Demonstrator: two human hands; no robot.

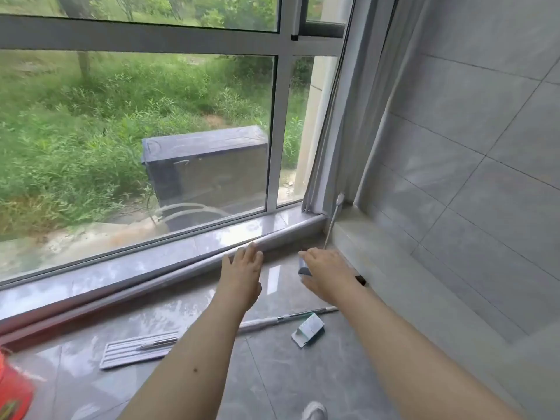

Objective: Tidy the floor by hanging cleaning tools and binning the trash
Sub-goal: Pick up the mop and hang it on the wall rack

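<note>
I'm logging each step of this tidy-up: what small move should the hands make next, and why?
Probably the right hand should close on the grey tool under its fingers: its thin handle leans in the corner and nothing is gripped yet. The left hand hovers open near the sill.

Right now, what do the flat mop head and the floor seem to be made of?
Flat mop head: probably grey plastic, matte, with moulded parallel ribs. Floor: likely glazed ceramic or stone tile, since it is glossy, mirrors the window light and shows thin joint lines.
</note>
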